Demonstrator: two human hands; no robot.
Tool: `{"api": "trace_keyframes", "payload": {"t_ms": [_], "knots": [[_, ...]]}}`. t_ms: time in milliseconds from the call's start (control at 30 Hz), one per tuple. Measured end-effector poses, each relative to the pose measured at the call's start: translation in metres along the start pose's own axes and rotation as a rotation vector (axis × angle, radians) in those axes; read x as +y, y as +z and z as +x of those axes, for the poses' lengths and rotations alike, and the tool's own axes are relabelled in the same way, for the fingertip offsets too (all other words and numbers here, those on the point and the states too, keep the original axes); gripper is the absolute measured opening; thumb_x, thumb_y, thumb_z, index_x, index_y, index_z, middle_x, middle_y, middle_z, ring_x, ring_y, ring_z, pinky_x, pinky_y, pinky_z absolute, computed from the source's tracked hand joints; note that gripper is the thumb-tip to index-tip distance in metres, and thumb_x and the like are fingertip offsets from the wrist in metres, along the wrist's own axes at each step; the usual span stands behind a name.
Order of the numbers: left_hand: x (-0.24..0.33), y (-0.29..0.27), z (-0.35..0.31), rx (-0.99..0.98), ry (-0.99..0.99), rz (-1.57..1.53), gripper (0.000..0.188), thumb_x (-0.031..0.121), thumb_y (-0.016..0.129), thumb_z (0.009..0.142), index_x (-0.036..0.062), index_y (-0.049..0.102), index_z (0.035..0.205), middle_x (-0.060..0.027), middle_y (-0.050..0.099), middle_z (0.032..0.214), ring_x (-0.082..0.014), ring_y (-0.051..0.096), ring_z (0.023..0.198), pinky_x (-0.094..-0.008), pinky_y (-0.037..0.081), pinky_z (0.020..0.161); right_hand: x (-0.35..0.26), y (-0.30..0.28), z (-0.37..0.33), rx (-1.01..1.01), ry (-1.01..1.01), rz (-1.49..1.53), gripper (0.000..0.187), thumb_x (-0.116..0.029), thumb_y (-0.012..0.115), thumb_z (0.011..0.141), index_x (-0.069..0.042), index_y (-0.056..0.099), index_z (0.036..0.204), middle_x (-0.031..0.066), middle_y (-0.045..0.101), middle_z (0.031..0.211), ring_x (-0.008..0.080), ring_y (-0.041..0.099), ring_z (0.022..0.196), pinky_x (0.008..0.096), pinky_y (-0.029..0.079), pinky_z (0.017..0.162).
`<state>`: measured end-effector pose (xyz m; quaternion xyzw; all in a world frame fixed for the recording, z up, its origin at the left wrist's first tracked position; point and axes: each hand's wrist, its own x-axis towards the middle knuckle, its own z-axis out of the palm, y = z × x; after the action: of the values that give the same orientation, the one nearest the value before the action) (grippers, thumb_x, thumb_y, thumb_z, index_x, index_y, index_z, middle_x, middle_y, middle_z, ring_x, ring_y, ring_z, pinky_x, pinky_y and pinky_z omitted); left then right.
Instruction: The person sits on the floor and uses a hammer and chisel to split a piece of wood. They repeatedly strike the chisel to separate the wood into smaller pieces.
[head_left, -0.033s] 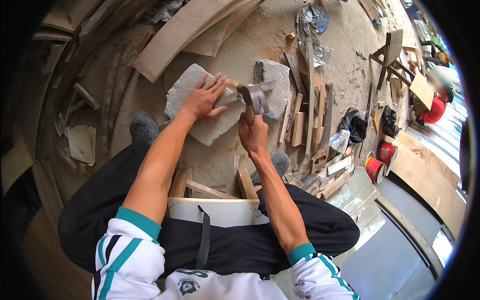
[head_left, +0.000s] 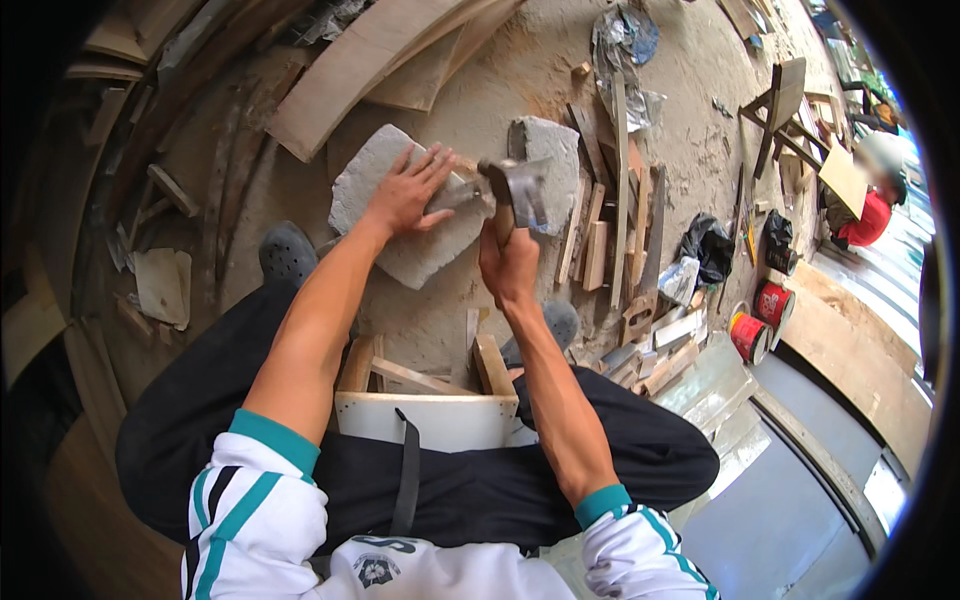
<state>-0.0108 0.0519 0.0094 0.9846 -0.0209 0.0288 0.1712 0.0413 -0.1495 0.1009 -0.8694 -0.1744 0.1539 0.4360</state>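
Observation:
My left hand lies flat with its fingers stretched out on a rough grey concrete block. A narrow, blurred strip crosses the block beside my thumb and runs behind the hammer; its kind is unclear. My right hand is wrapped round the handle of a claw hammer. The hammer's metal head is over the block's right edge, and I cannot tell whether it touches the strip. Just beyond it stands a smaller concrete block.
Between my legs is a white-faced wooden box. Wood offcuts and a handsaw lie to the right, near red paint cans. Curved boards lean at the far left. A person in red sits at the far right.
The hammer head has tilted slightly, and the strip behind it looks more blurred. My left hand has barely moved.

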Motion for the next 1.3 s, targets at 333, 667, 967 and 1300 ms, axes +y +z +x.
{"api": "trace_keyframes", "payload": {"t_ms": [333,667,967,1300], "knots": [[-0.004,0.010,-0.001,0.041,-0.019,0.053,0.091,0.062,0.060,0.084,0.0062,0.035,0.151,-0.0082,0.040,0.155,-0.0218,0.031,0.147,-0.0474,0.011,0.123,0.000,-0.006,-0.004,-0.111,0.095,-0.103,0.024,-0.012,0.060,0.090,-0.004,0.056,0.112,0.0292,0.064,0.079,0.0499,0.062,0.080,0.0561,0.048,0.064],[0.000,0.003,0.002,0.052,-0.035,0.080,0.087,0.062,0.061,0.084,0.0098,0.038,0.149,-0.0079,0.039,0.155,-0.0213,0.029,0.148,-0.0479,0.010,0.123,0.034,-0.005,-0.025,-0.132,0.175,-0.143,0.023,-0.015,0.058,0.091,0.004,0.055,0.103,0.0297,0.063,0.077,0.0508,0.064,0.080,0.0482,0.052,0.068],[0.019,0.001,-0.010,0.153,0.008,0.075,0.044,0.039,0.067,0.088,0.0117,0.059,0.122,-0.0062,0.056,0.134,-0.0232,0.047,0.130,-0.0486,0.025,0.113,-0.031,-0.125,-0.050,-0.304,0.537,-0.048,0.024,-0.021,0.062,0.092,0.000,0.054,0.100,0.0041,0.051,0.056,0.0163,0.050,0.038,0.0331,0.041,0.036],[0.129,-0.096,0.008,0.349,-0.151,-0.808,0.041,0.032,0.048,0.104,0.0132,0.048,0.141,-0.0110,0.067,0.101,-0.0230,0.064,0.079,-0.0356,0.051,0.069,-0.104,-0.206,-0.117,-0.177,0.479,0.247,0.031,-0.028,0.064,0.094,0.001,0.055,0.100,0.0023,0.052,0.061,0.0130,0.051,0.042,0.0302,0.042,0.038]]}}
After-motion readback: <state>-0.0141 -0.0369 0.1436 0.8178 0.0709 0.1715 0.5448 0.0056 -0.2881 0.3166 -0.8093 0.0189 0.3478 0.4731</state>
